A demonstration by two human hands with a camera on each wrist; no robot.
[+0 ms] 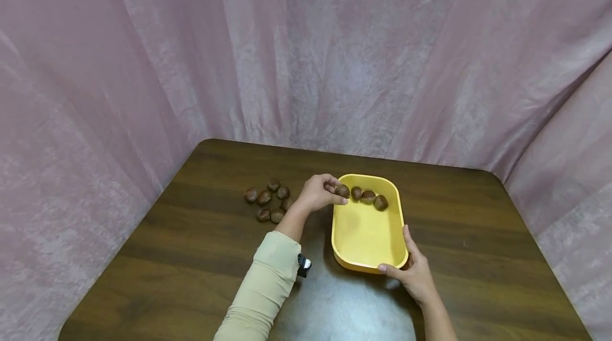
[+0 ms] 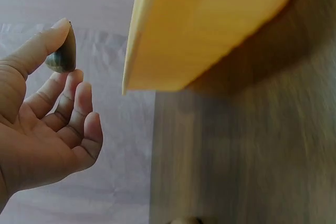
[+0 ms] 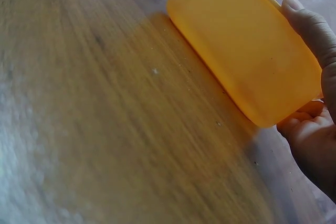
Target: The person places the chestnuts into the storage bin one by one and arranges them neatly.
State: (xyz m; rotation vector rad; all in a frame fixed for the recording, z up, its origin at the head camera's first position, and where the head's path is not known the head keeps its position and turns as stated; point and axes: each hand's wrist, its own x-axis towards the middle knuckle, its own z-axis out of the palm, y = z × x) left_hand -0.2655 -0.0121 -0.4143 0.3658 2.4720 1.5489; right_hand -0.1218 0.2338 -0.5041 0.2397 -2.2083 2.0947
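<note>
- Chestnut (image 1: pixel 341 190): pinched between thumb and fingertips of my left hand (image 1: pixel 316 193), near the far-left corner of the yellow tray (image 1: pixel 368 235).
- Right hand (image 1: pixel 416 274): thumb and fingers gripping the near-right corner; I should brace it there.
- Advised: I lower gently before releasing, clear of the three chestnuts inside (image 1: pixel 368 197), to limit rolling.

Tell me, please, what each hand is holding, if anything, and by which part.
The left hand pinches a chestnut, its thumb near the pointed tip; the right hand grips the yellow container at its near right corner.
</note>
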